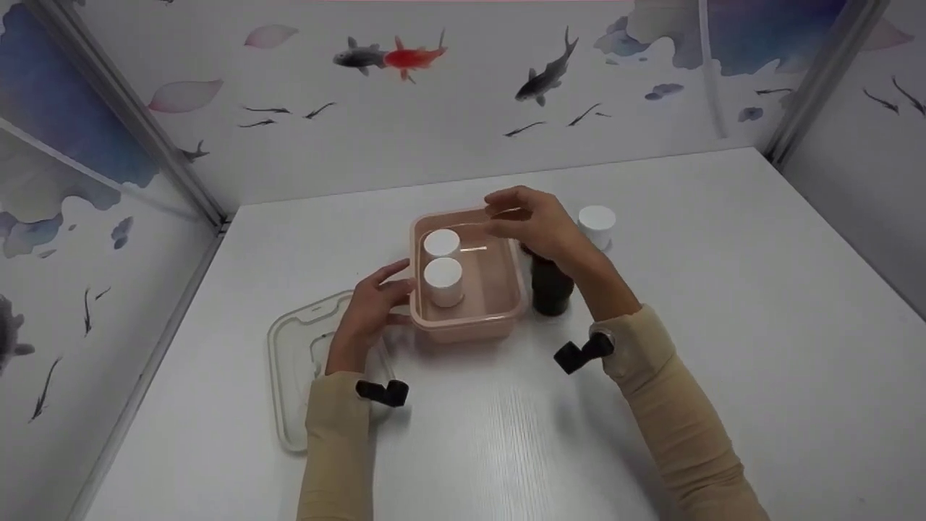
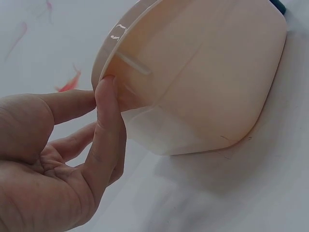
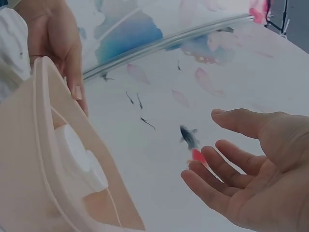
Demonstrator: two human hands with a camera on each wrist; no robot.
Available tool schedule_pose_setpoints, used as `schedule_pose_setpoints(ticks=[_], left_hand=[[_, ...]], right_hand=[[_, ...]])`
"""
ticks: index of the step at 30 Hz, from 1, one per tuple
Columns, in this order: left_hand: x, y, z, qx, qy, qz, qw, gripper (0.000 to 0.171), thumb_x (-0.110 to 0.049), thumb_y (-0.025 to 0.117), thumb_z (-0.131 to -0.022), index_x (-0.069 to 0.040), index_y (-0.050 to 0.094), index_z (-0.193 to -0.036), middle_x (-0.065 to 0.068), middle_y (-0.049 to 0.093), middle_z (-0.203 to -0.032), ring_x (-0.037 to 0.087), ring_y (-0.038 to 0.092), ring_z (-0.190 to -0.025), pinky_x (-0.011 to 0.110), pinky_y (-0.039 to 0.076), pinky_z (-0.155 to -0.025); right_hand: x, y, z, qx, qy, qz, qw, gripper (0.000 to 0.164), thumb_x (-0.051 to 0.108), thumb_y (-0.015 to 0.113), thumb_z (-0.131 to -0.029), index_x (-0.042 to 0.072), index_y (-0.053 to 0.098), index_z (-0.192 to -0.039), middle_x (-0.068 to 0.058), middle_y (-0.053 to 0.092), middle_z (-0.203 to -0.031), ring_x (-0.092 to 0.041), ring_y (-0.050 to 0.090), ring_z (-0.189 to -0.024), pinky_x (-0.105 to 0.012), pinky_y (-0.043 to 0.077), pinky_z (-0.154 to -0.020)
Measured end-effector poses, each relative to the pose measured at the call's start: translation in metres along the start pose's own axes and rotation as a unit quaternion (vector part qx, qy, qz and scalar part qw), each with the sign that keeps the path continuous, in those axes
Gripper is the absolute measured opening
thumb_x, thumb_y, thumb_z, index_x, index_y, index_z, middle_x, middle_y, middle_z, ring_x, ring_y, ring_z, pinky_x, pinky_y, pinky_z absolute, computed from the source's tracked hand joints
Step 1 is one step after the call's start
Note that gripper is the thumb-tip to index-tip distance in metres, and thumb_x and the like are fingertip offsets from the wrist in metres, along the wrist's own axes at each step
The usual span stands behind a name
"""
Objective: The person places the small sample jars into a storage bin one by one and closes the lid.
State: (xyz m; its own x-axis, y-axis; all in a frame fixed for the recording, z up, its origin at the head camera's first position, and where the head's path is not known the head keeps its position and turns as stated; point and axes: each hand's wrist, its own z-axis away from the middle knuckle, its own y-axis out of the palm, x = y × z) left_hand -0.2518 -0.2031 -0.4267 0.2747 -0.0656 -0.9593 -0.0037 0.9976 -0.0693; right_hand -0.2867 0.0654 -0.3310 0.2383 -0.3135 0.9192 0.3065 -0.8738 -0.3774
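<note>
L hand (image 1: 367,310), fingers loose, touches pink box (image 1: 494,286) by its rim; R hand (image 1: 541,223), part open, holds nothing nr far R corner. 2 white jars (image 1: 443,281) inside, L side.

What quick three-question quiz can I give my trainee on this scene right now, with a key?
1. How many white cylinders stand inside the pink box?
2. True or false: the right grip is holding one of the white cylinders.
3. In the head view, what lies flat on the table, left of the box: (a) a dark cylinder, (b) a pale lid, (c) a third white cylinder?

Key: 1. Two. 2. False; it is empty, raised near the box's far right corner. 3. b.
</note>
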Motion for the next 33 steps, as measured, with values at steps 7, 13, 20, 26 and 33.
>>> schedule_pose_setpoints(ticks=[7, 13, 20, 26, 33], left_hand=[[-0.003, 0.001, 0.001, 0.004, 0.001, -0.009, 1.0000, 0.044, -0.026, 0.060, -0.089, -0.028, 0.048, -0.131, 0.008, 0.062, -0.118, 0.029, 0.061, -0.107, 0.036, 0.056, -0.069], [-0.003, 0.001, 0.001, 0.015, 0.015, 0.010, 0.9997, 0.047, -0.026, 0.063, -0.087, -0.026, 0.047, -0.132, 0.009, 0.061, -0.118, 0.032, 0.060, -0.108, 0.037, 0.057, -0.067], [-0.004, 0.001, 0.003, 0.010, 0.013, 0.005, 0.9999, 0.048, -0.026, 0.062, -0.087, -0.027, 0.047, -0.132, 0.009, 0.061, -0.118, 0.031, 0.061, -0.107, 0.038, 0.057, -0.068], [-0.002, 0.001, 0.002, 0.000, 0.007, 0.000, 1.0000, 0.047, -0.027, 0.063, -0.087, -0.029, 0.048, -0.131, 0.009, 0.062, -0.118, 0.030, 0.061, -0.106, 0.038, 0.056, -0.069], [-0.001, 0.002, 0.000, -0.012, -0.002, -0.013, 0.9998, 0.046, -0.028, 0.063, -0.087, -0.030, 0.048, -0.131, 0.006, 0.062, -0.118, 0.027, 0.062, -0.106, 0.036, 0.056, -0.069]], right_hand=[[-0.020, -0.028, 0.013, -0.063, -0.038, 0.015, 0.997, 0.047, 0.031, 0.068, -0.082, 0.016, 0.054, -0.125, -0.005, 0.057, -0.124, -0.019, 0.053, -0.118, -0.039, 0.045, -0.097], [-0.022, -0.046, 0.026, -0.072, -0.061, 0.006, 0.996, 0.046, 0.017, 0.066, -0.085, 0.004, 0.052, -0.126, -0.017, 0.054, -0.126, -0.028, 0.049, -0.121, -0.043, 0.041, -0.101], [-0.059, -0.064, 0.014, -0.108, -0.059, 0.024, 0.992, 0.047, 0.027, 0.067, -0.083, 0.010, 0.054, -0.125, -0.011, 0.056, -0.125, -0.025, 0.049, -0.121, -0.044, 0.038, -0.102], [-0.083, -0.074, 0.008, -0.158, -0.045, 0.034, 0.986, 0.047, 0.033, 0.068, -0.081, 0.015, 0.056, -0.123, -0.005, 0.058, -0.124, -0.018, 0.047, -0.121, -0.043, 0.037, -0.103], [-0.109, -0.084, 0.004, -0.200, -0.007, 0.025, 0.979, 0.052, 0.032, 0.069, -0.081, 0.016, 0.052, -0.127, -0.005, 0.051, -0.133, -0.019, 0.038, -0.130, -0.042, 0.029, -0.108]])
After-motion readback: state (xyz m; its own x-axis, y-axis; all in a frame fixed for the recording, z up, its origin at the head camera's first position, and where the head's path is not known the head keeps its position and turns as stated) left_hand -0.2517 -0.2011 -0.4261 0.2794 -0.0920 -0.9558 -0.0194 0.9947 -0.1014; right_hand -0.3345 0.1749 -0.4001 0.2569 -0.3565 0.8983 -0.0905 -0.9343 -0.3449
